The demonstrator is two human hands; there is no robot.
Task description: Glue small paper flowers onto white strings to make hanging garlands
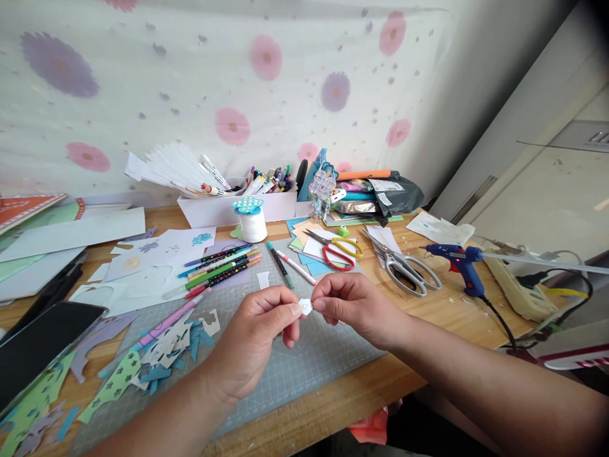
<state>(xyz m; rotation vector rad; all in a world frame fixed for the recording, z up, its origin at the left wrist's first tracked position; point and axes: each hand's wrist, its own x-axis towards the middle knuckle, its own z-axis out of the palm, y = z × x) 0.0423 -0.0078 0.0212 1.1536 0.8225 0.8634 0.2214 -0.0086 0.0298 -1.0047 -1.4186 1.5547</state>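
Observation:
A small white paper piece (305, 307) is pinched at both its ends, raised over the grey cutting mat (266, 384). My left hand (259, 330) grips its left edge between thumb and forefinger. On its right edge my right hand (349, 304) does the same, fingers closed. What is drawn or folded on the piece is too small to tell. Just beyond the hands lie a dark marker (280, 265), a white-and-red pen (295, 266) and a white paper scrap (263, 280).
Paper scraps (174, 346) and several markers (219, 270) lie left, near a black phone (42, 343). Red-and-yellow scissors (337, 254), grey scissors (402, 266) and a blue glue gun (464, 263) are on the right. A white spool (252, 226) stands behind, before a pen box (238, 208).

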